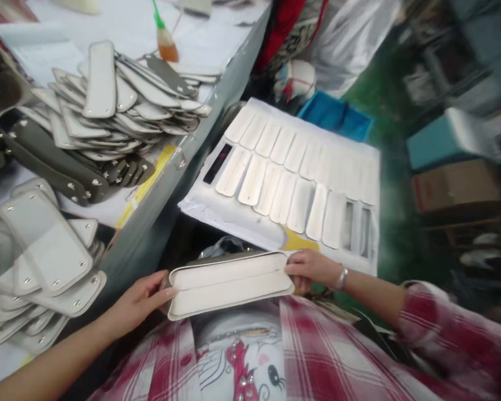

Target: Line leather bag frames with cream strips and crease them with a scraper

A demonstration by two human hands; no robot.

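A long whitish panel (234, 284) with rounded corners and a lengthwise crease is held level in front of my body. My left hand (148, 298) pinches its left end, thumb on top. At the right end, the fingers of my right hand (311, 270) close on its edge. Just beyond it lies a white board (217, 217) bearing two rows of pale rounded strips (271, 189). Dark slots show at both ends of the nearer row.
On the table (217, 33) at the left are a heap of pale strips (100, 83), dark strips (45, 150), riveted panels (45, 239) and a bottle with orange liquid (167, 47). A blue bag (338, 117) is behind the board; a cardboard box (457, 184) stands right.
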